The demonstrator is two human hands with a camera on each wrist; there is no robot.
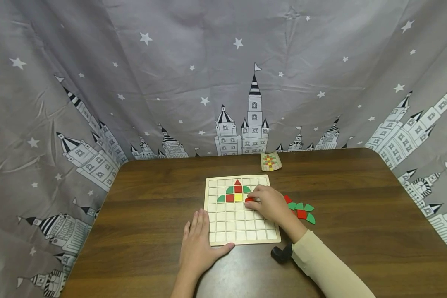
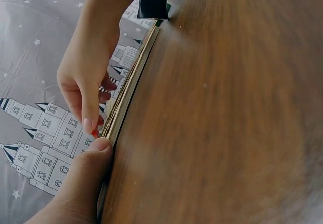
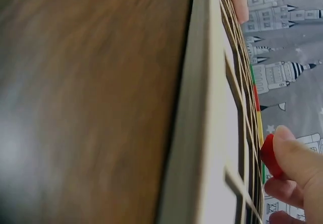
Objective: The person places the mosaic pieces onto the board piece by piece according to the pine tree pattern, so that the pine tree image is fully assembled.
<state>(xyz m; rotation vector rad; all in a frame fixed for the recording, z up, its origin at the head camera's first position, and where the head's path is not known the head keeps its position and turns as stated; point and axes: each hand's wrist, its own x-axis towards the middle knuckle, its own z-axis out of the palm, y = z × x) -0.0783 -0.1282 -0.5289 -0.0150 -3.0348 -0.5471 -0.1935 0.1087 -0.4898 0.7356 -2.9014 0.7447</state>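
Board point(image 1: 227, 226), head view: gridded, roughly square, no clear long axis; columns run away from the person. Left hand point(image 1: 197, 247) lies with fingers straight along the left side, thumb out at the near edge. Right hand point(image 1: 272, 205) pinches a red piece point(image 1: 249, 200) over the cells just right of the yellow square point(image 1: 238, 197). Red triangle point(image 1: 238, 182) points toward the curtain point(image 1: 208, 54). Risk, as judged: fingers so near the green piece point(image 1: 246, 189) could nudge it askew.

Left wrist view: left thumb at the board's edge. Should that hold slacken, a push might slide the board. Red tip shows under the right fingers; shape unreadable.

Right wrist view: red piece between thumb and finger, tilted, its longer visible side running steeply up the frame. Partly covered; true long axis and any pointed end cannot be told. Lowered at that slant, it could catch on a dividing strip.
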